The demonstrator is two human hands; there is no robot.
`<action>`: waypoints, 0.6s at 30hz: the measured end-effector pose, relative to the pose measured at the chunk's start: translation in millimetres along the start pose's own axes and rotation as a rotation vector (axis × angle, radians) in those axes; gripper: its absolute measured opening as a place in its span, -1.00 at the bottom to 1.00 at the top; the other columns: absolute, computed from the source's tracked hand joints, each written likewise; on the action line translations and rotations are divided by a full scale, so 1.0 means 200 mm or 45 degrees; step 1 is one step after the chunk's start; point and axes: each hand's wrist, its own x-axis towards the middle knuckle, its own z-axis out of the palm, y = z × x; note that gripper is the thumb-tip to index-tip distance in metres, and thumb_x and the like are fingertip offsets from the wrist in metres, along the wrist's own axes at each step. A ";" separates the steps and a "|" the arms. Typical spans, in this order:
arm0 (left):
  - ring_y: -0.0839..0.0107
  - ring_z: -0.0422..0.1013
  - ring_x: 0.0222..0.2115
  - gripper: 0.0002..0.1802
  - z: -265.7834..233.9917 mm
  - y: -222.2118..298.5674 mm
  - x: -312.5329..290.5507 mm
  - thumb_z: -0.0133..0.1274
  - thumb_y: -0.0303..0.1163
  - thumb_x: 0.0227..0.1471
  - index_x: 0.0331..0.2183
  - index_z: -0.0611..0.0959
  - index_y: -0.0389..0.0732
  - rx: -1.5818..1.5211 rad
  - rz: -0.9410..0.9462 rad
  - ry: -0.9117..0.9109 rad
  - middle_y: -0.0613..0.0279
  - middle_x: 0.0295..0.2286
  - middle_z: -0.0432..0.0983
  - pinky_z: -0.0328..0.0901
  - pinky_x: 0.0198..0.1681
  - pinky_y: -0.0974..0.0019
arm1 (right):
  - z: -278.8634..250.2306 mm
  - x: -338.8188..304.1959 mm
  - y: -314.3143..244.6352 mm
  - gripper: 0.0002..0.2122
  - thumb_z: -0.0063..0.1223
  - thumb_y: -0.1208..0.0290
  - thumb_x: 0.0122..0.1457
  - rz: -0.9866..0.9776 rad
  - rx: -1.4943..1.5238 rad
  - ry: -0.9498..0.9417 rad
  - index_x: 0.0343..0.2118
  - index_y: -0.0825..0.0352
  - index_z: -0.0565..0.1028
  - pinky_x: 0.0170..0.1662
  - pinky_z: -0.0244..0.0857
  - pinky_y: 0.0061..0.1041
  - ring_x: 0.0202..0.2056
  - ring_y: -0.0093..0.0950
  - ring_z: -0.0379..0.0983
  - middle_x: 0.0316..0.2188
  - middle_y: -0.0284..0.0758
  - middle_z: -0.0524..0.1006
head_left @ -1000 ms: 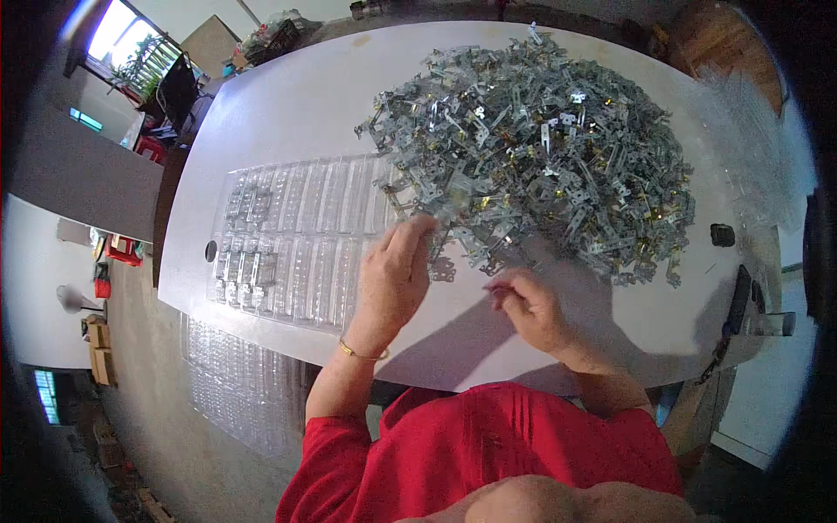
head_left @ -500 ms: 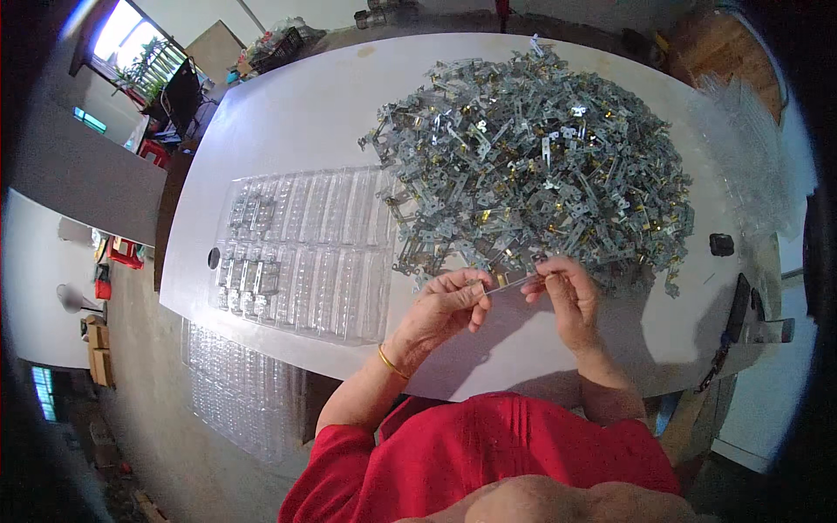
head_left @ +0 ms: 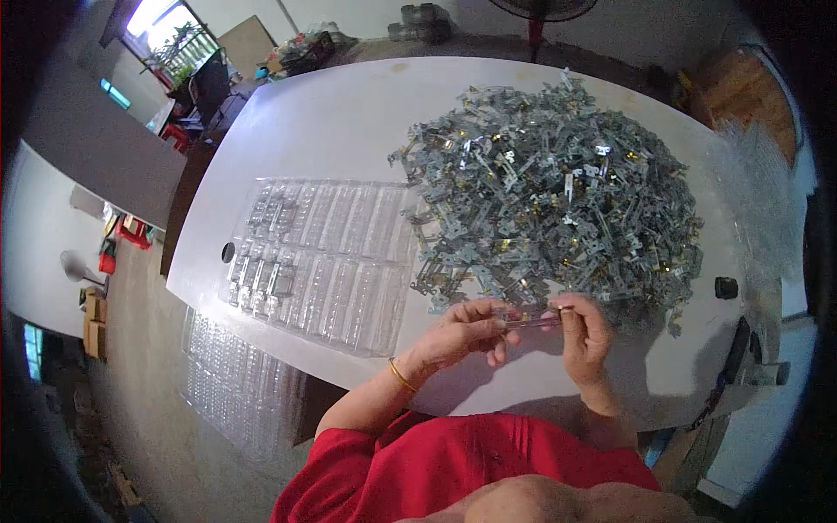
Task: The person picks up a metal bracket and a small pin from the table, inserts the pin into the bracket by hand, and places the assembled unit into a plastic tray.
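Observation:
In front of my chest, a slim metal bracket (head_left: 532, 322) spans the gap between my two hands, lying nearly level. My left hand (head_left: 464, 336) pinches one end between thumb and fingers. At the other end, my right hand (head_left: 584, 338) closes on it with thumb and forefinger. Just beyond my fingers rises a large heap of grey metal brackets (head_left: 558, 192), with brassy bits among them. To the left lies a clear plastic tray (head_left: 377, 292) with long ribbed slots. Several metal brackets (head_left: 261, 277) sit in the slots along its left side.
More clear trays (head_left: 235, 383) are stacked low, beside the table's (head_left: 305, 96) front left edge. Other clear plastic (head_left: 757, 200) stands at the right edge. A small black object (head_left: 725, 288) rests on the table's right side. A fan (head_left: 540, 9) stands behind the table.
The bracket between my hands has turned from slanted to nearly level. My view has shifted, so the table and heap appear lower and further right. Both hands keep their grip.

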 end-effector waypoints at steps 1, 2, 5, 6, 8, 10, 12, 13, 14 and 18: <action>0.43 0.51 -0.49 -0.79 0.04 0.04 -0.01 -0.05 -0.47 0.22 -0.11 0.52 -0.29 0.154 0.034 0.057 0.14 -0.37 0.57 0.40 -0.44 0.38 | -0.02 0.00 0.02 -0.86 -0.13 0.59 0.31 -0.005 0.006 -0.012 -0.15 0.43 0.47 -0.34 0.44 -0.57 -0.33 -0.56 0.48 -0.21 -0.24 0.50; 0.42 0.52 -0.47 -0.77 0.05 0.06 -0.01 -0.06 -0.49 0.21 -0.10 0.51 -0.31 0.308 0.067 0.115 0.12 -0.35 0.57 0.40 -0.40 0.34 | -0.04 -0.01 0.04 -0.86 -0.12 0.58 0.31 -0.024 -0.129 0.012 -0.16 0.43 0.47 -0.35 0.44 -0.58 -0.35 -0.56 0.48 -0.22 -0.25 0.51; 0.30 0.53 -0.34 -0.72 0.04 0.02 0.01 -0.09 -0.47 0.23 -0.04 0.46 -0.32 0.956 0.504 0.348 0.01 -0.23 0.53 0.40 -0.27 0.26 | -0.01 0.00 0.01 -0.88 -0.10 0.57 0.31 0.093 -0.113 0.066 -0.18 0.44 0.48 -0.30 0.42 -0.57 -0.33 -0.58 0.48 -0.27 -0.27 0.53; 0.30 0.53 -0.34 -0.72 0.03 0.01 0.01 -0.09 -0.47 0.23 -0.04 0.46 -0.32 0.954 0.511 0.361 0.01 -0.23 0.53 0.40 -0.27 0.26 | 0.00 -0.01 0.03 -0.88 -0.09 0.57 0.31 0.087 -0.170 0.101 -0.18 0.44 0.48 -0.26 0.42 -0.57 -0.33 -0.58 0.47 -0.28 -0.27 0.53; 0.10 0.49 -0.23 -0.67 0.08 0.04 0.00 -0.05 -0.39 0.22 -0.01 0.44 -0.31 1.639 0.732 0.510 -0.10 -0.18 0.47 0.37 -0.17 0.18 | 0.01 -0.01 0.04 -0.88 -0.08 0.56 0.31 0.076 -0.221 0.124 -0.18 0.44 0.48 -0.22 0.41 -0.56 -0.32 -0.57 0.46 -0.28 -0.27 0.53; 0.03 0.47 -0.23 -0.65 0.17 0.04 0.00 -0.02 -0.36 0.20 -0.01 0.44 -0.31 1.748 0.749 0.458 -0.12 -0.21 0.46 0.37 -0.17 0.15 | 0.03 -0.02 0.01 -0.88 -0.07 0.55 0.31 0.219 -0.152 0.093 -0.18 0.43 0.48 -0.19 0.37 -0.59 -0.30 -0.57 0.46 -0.29 -0.30 0.54; -0.05 0.46 -0.25 -0.58 0.21 0.01 0.02 0.05 -0.29 0.15 -0.02 0.41 -0.30 1.952 0.898 0.363 -0.11 -0.25 0.47 0.37 -0.22 0.08 | 0.04 -0.02 0.02 -0.88 -0.06 0.55 0.30 0.171 -0.253 0.083 -0.18 0.42 0.49 -0.22 0.35 -0.60 -0.31 -0.58 0.46 -0.30 -0.30 0.54; -0.05 0.46 -0.25 -0.58 0.22 0.00 0.04 0.05 -0.29 0.15 -0.02 0.41 -0.30 1.947 0.896 0.364 -0.11 -0.25 0.47 0.37 -0.22 0.08 | 0.03 -0.03 0.03 -0.89 -0.04 0.54 0.30 0.128 -0.362 0.098 -0.18 0.42 0.49 -0.25 0.34 -0.62 -0.32 -0.59 0.45 -0.30 -0.30 0.54; -0.07 0.46 -0.27 -0.58 0.22 -0.01 0.06 0.04 -0.32 0.14 -0.01 0.40 -0.31 1.967 0.782 0.303 -0.10 -0.27 0.48 0.37 -0.25 0.05 | 0.03 -0.02 0.02 -0.89 -0.04 0.54 0.30 0.135 -0.368 0.098 -0.18 0.42 0.49 -0.25 0.34 -0.62 -0.32 -0.59 0.45 -0.30 -0.30 0.54; -0.10 0.48 -0.33 -0.58 0.12 -0.08 0.13 0.04 -0.38 0.12 -0.01 0.37 -0.31 1.880 0.683 0.208 -0.08 -0.31 0.51 0.38 -0.32 -0.01 | 0.06 0.06 -0.02 -0.89 0.00 0.56 0.27 0.157 -0.463 0.002 -0.20 0.40 0.52 -0.29 0.31 -0.57 -0.36 -0.56 0.43 -0.34 -0.31 0.52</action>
